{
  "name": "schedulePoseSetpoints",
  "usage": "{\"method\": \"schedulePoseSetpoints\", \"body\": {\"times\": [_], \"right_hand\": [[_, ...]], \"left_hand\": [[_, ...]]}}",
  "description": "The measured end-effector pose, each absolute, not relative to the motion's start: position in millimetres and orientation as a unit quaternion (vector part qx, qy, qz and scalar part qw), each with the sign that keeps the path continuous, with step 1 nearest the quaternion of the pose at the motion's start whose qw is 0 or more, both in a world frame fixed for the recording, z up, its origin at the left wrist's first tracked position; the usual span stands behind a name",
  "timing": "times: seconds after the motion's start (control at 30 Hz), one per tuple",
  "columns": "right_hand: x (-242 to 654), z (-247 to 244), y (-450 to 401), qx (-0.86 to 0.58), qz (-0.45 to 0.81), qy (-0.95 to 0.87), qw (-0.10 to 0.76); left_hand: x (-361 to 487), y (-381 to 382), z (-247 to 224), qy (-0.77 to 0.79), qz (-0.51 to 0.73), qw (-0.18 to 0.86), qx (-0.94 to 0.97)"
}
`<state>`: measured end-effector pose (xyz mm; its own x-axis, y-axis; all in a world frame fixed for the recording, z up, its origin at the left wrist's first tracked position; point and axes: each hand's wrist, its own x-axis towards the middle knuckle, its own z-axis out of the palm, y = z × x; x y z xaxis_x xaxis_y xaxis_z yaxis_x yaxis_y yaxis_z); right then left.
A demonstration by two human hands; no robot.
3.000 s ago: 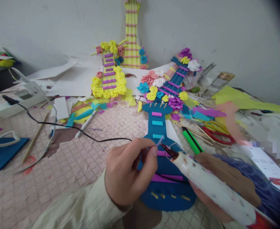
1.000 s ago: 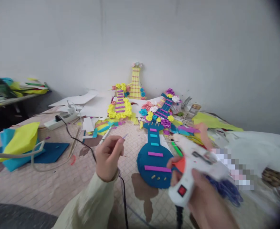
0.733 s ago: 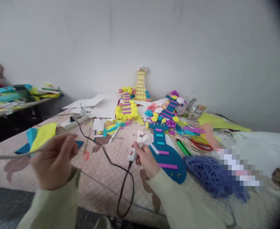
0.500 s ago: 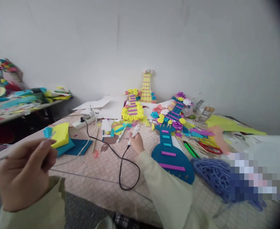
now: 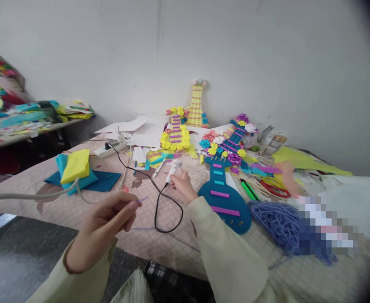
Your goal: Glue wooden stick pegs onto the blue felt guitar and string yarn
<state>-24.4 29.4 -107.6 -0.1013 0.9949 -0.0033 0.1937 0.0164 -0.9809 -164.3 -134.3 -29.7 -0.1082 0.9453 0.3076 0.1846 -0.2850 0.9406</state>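
Note:
My left hand (image 5: 105, 229) is raised over the near edge of the table, thumb and fingers pinched on the end of a thin purple-blue yarn (image 5: 144, 198). Near the middle of the table, my right hand (image 5: 181, 183) is closed around a white glue gun (image 5: 174, 169), whose black cable (image 5: 155, 210) loops on the cloth. Just right of that hand lies a teal guitar-like cutout (image 5: 224, 204) with pink and light blue strips across it. A tangled heap of blue-purple yarn (image 5: 276, 225) rests to the right of the cutout.
Folded yellow sheets (image 5: 77, 165) lie on blue ones at the left, beside a white power strip (image 5: 110, 148). Decorated paper instruments (image 5: 175, 134) stand against the wall. Red scissors (image 5: 276, 189), a green marker (image 5: 249, 189) and a jar (image 5: 276, 143) are at the right.
My left hand has moved right, toward the middle, with the yarn end in its fingers. My right hand still holds the glue gun, now tilted a little differently. The view has shifted slightly.

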Motion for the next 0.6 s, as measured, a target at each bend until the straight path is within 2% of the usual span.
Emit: {"method": "schedulePoseSetpoints", "body": {"times": [0.17, 0.23, 0.43, 0.6], "right_hand": [[8.1, -87.0, -52.4, -0.447, 0.53, -0.623, 0.361], [21.0, -92.4, -86.8, -0.385, 0.462, -0.742, 0.297], [40.4, -133.6, -127.4, -0.499, 0.225, -0.821, 0.162], [45.1, -144.0, -125.1, -0.519, 0.167, -0.829, 0.125]], "left_hand": [[-139.3, -166.4, -47.6, 0.511, 0.535, 0.471, 0.48], [-132.9, -178.2, -53.0, 0.528, 0.547, 0.489, 0.427], [-136.7, -185.6, -64.9, 0.528, 0.609, 0.436, 0.399], [-138.1, -180.9, -67.4, 0.522, 0.619, 0.407, 0.423]]}}
